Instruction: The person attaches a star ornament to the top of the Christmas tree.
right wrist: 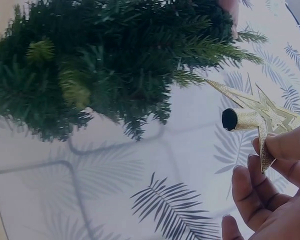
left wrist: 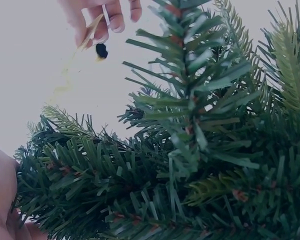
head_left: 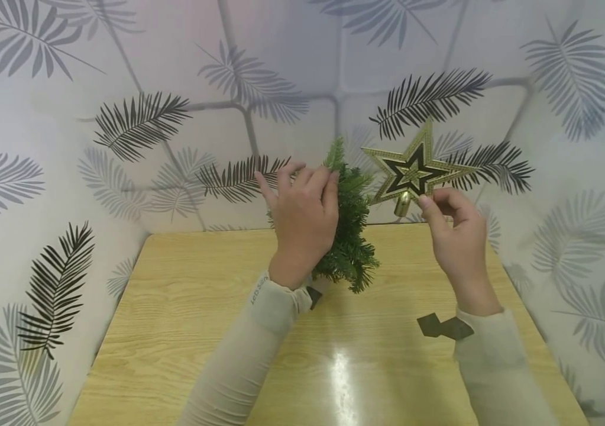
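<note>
A small artificial Christmas tree with dense green needles stands at the back of the table. My left hand is at its upper left side, bent fingers gripping the foliage near the top; branches hide part of that grip. To the right, my right hand pinches a gold star tree topper by a lower point, between thumb and fingers. The star is held up in the air beside the treetop, its front facing the head camera. Its short hollow socket shows a dark round opening in the right wrist view.
Under the tree is a light wood-grain table, with its back edge close to a pale wall printed with grey and black leaves. A bright light reflection lies on the tabletop in front of the tree.
</note>
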Demonstrator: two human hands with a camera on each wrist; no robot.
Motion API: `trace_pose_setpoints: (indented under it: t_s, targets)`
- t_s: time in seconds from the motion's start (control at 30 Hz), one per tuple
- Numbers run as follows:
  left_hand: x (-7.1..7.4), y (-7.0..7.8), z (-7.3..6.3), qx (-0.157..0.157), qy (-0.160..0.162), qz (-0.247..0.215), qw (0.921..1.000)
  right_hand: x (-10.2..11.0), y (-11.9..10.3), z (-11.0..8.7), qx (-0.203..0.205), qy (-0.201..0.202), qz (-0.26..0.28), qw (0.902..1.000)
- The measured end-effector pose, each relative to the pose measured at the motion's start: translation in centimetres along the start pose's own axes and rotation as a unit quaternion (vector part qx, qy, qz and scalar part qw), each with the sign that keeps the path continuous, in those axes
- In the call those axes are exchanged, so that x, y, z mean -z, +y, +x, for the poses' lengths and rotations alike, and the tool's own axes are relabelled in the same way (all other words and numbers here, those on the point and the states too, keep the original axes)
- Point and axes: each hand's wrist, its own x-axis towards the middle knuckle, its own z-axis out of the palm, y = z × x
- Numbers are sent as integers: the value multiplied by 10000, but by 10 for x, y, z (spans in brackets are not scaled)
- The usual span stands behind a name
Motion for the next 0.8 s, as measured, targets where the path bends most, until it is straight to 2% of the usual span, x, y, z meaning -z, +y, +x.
trace_pose_setpoints:
  t_s: [0.23,0.5,0.8]
  targets:
    - [1,0,-1,-27,23,9,10000,-3,-14,19,286,106,214,9993]
    - [2,0,-2,4,14,144,9999,-12,-27,33,552,-22,404,9977]
    - [1,1,-2,-36,-67,86,9999,-21,-41,49,799,-23,582,9951]
